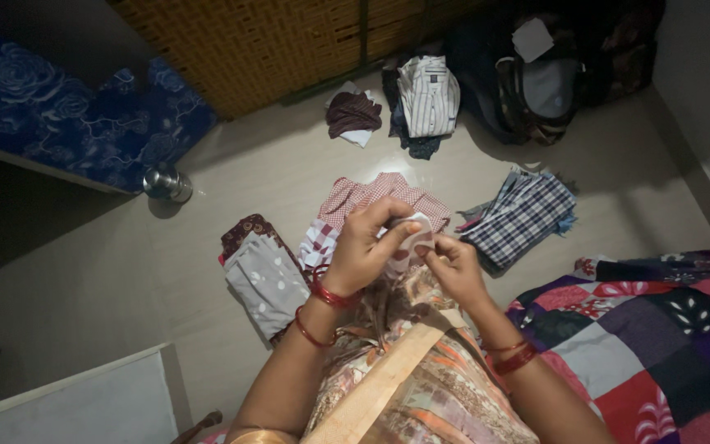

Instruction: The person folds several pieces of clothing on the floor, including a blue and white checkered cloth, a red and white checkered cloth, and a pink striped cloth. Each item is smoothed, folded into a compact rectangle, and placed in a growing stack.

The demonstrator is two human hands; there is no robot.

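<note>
My left hand (365, 249) and my right hand (456, 265) meet in front of my chest, both pinching a small white cloth with dark red spots (413, 240). The left hand wraps over its top; the right fingers grip its right edge. Red bangles ring both wrists. Below the hands on the floor lies a folded red-and-white checked garment (371, 196).
Folded clothes lie on the pale floor: a grey spotted piece (266, 278), a blue plaid stack (523, 215), a striped shirt (429, 94), a maroon cloth (352, 113). A steel pot (167, 182) stands by a blue floral bed (51, 107). A patchwork quilt (659, 329) lies right, a bag (544, 82) at the back.
</note>
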